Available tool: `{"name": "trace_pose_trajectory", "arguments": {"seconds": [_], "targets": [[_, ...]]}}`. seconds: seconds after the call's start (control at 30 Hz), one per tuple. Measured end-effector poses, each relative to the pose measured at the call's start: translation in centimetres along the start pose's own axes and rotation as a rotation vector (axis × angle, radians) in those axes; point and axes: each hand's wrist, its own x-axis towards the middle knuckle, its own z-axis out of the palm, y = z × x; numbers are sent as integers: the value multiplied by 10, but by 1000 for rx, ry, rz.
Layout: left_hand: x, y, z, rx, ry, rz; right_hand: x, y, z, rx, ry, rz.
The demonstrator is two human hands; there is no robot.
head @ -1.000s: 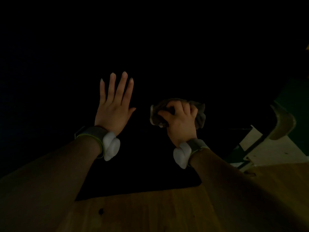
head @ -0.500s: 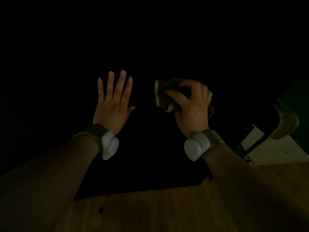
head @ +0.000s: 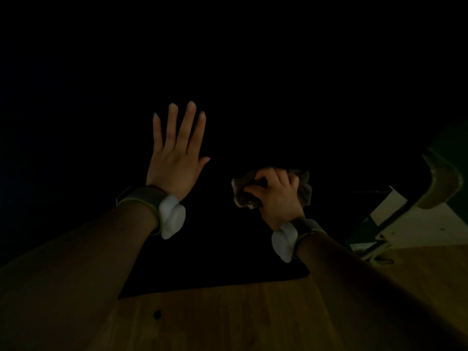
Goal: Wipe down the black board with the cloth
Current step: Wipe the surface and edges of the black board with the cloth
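Note:
The black board [head: 228,262] fills most of the dim view; its near edge runs above the wooden table. My left hand [head: 177,158] lies flat on the board with straight, slightly spread fingers. To its right, my right hand [head: 276,196] grips a bunched grey-brown cloth [head: 302,188] and holds it against the board. Cloth shows on both sides of the curled fingers. Each wrist wears a band with a white device.
A wooden table top [head: 228,320] lies below the board's near edge, with a small dark knot [head: 157,314]. At the right stand a pale wooden panel [head: 420,229] and a curved wooden piece [head: 440,183]. Everything above the hands is black.
My right hand with the cloth went up the board and has come back down toward me. My left hand has stayed flat in the same place.

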Motion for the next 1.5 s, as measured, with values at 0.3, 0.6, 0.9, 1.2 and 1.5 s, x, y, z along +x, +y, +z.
{"name": "trace_pose_trajectory", "arguments": {"seconds": [0.3,0.6,0.9,1.2,1.5], "targets": [[-1,1,-5,1,-34,16,-13,21,27,-67,-378,22],[-3,1,-37,-69,-168,25,-3,2,-34,212,-171,276],[7,-3,-101,-237,-205,2,18,-20,-134,376,94,316],[60,-26,-168,-337,-127,-89,46,-49,-209,391,213,248],[94,-35,-222,-265,-49,-172,69,-68,-258,322,236,231]]}}
